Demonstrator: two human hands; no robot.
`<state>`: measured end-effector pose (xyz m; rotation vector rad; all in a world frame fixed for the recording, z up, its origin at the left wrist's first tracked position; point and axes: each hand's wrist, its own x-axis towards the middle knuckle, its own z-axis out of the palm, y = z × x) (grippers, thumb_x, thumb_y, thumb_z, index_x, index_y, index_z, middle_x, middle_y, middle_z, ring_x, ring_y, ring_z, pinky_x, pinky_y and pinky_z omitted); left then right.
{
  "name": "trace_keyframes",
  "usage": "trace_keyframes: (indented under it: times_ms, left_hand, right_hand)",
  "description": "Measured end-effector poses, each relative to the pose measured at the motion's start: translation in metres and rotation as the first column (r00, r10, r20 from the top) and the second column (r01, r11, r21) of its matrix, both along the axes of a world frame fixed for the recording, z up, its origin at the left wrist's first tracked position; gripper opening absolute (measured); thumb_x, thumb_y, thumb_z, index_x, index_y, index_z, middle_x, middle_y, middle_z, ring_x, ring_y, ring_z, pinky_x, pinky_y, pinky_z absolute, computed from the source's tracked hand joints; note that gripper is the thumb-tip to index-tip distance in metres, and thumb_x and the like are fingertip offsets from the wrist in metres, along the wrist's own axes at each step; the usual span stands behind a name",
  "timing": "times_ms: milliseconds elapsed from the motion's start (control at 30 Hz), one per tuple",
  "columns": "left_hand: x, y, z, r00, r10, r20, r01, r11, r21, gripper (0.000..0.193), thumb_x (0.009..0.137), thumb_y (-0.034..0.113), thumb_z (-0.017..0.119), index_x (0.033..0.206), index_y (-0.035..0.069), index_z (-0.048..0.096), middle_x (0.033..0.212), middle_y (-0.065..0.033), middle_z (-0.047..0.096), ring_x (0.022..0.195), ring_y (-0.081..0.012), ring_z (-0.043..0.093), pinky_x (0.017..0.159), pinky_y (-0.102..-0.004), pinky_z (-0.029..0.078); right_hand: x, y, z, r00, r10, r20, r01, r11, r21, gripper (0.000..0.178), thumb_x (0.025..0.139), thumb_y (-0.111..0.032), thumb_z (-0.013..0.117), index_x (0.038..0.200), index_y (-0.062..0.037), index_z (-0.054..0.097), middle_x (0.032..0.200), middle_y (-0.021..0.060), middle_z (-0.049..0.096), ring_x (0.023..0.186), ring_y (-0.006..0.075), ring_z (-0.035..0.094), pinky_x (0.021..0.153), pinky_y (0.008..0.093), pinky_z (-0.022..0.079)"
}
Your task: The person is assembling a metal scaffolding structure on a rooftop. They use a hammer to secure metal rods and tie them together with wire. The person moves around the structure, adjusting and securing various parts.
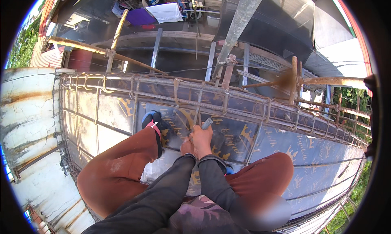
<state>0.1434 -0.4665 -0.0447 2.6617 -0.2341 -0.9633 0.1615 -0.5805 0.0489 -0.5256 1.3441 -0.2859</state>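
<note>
Both my hands are close together over the steel bars, between my bent knees. My right hand (202,138) is closed around a tool with a grey cylindrical end (207,123); its working part is hidden by my fingers. Just below and against it, my left hand (187,146) is closed too, and what it grips is hidden. Right beyond my fingers, a bent rebar tie (198,101) comes down from the long rebar (163,96) of the reinforcement cage.
Dark plywood panels (277,146) with gold print lie under thin crossing bars. A cracked white concrete wall (32,124) stands left. Rusty scaffold pipes (89,48) and a thick slanting grey pipe (240,24) rise beyond the cage. Cloths (165,13) and a bucket (213,18) lie lower beyond.
</note>
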Motion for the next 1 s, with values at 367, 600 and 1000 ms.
trace_keyframes:
  times_ms: [367, 600, 1000]
  left_hand:
    - [0.002, -0.033, 0.033, 0.977, 0.176, -0.118, -0.172, 0.984, 0.047, 0.063, 0.099, 0.057, 0.027, 0.095, 0.003, 0.059, 0.087, -0.0282, 0.067, 0.087, -0.0479, 0.064, 0.077, -0.0553, 0.050]
    - [0.000, -0.020, 0.033, 0.970, 0.235, -0.067, -0.235, 0.972, 0.004, 0.061, 0.100, 0.057, 0.027, 0.097, 0.005, 0.059, 0.087, -0.0252, 0.067, 0.085, -0.0445, 0.065, 0.075, -0.0535, 0.051]
    - [0.005, -0.029, 0.048, 0.959, 0.263, -0.103, -0.259, 0.965, 0.047, 0.060, 0.099, 0.057, 0.028, 0.098, 0.005, 0.059, 0.087, -0.0247, 0.067, 0.087, -0.0443, 0.065, 0.076, -0.0542, 0.050]
  right_hand:
    - [-0.030, -0.002, 0.054, 0.590, 0.400, -0.701, -0.803, 0.384, -0.456, 0.028, 0.078, -0.012, 0.068, 0.100, -0.0007, 0.054, 0.080, 0.0208, 0.065, 0.074, 0.0402, 0.065, 0.068, 0.0482, 0.049]
    - [-0.098, -0.071, 0.156, 0.100, 0.545, -0.832, -0.872, -0.354, -0.337, 0.035, 0.077, -0.007, 0.067, 0.109, -0.0009, 0.057, 0.081, 0.0198, 0.065, 0.073, 0.0401, 0.063, 0.064, 0.0482, 0.047]
    - [-0.059, -0.220, 0.204, -0.016, 0.204, -0.979, -0.175, -0.964, -0.198, 0.034, 0.074, -0.003, 0.064, 0.106, 0.0096, 0.059, 0.067, 0.0080, 0.053, 0.059, 0.0223, 0.055, 0.062, 0.0380, 0.040]
